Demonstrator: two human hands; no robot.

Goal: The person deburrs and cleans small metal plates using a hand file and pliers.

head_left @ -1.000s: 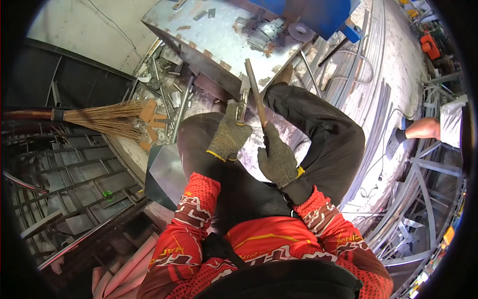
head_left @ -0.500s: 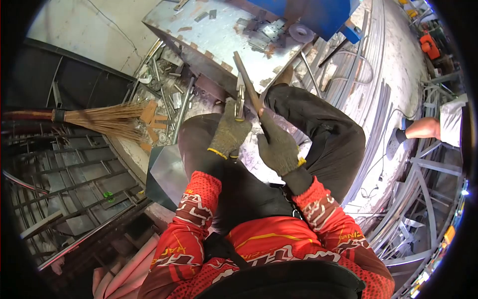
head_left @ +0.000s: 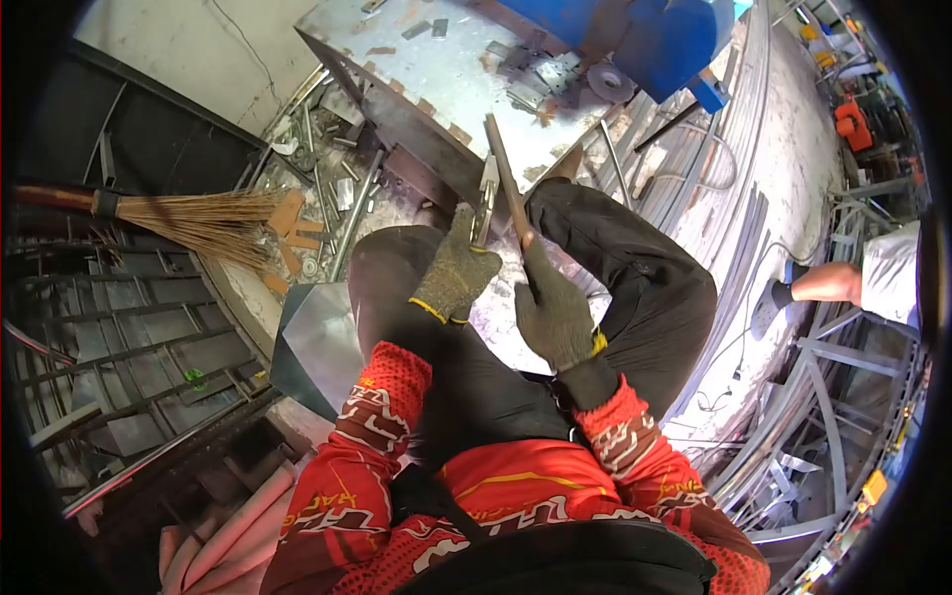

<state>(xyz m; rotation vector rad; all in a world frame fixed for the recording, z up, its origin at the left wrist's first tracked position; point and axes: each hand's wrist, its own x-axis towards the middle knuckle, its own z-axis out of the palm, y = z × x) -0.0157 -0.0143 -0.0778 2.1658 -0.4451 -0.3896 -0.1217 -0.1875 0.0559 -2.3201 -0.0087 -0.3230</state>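
Observation:
My left hand (head_left: 456, 273), in a dark knitted glove with a yellow cuff edge, is closed round a narrow silvery metal piece (head_left: 488, 198) that points away from me between my knees. My right hand (head_left: 555, 307), gloved alike, grips the near end of a long flat brownish file (head_left: 509, 183), its index finger stretched along it. The file lies alongside the metal piece and overlaps its edge in this view. Its far tip reaches out over the metal-topped table (head_left: 397, 74).
Flat metal offcuts (head_left: 540, 74) and a grey disc (head_left: 610, 82) lie on the table beside a blue machine (head_left: 645, 40). A twig broom (head_left: 198, 223) and scrap are at left. Long metal bars (head_left: 739, 188) cover the floor at right, near another person's leg (head_left: 828, 283).
My right hand has drawn slightly towards me, and the file stands a little more upright beside the metal piece. The whole view has shifted a bit; both grips are unchanged.

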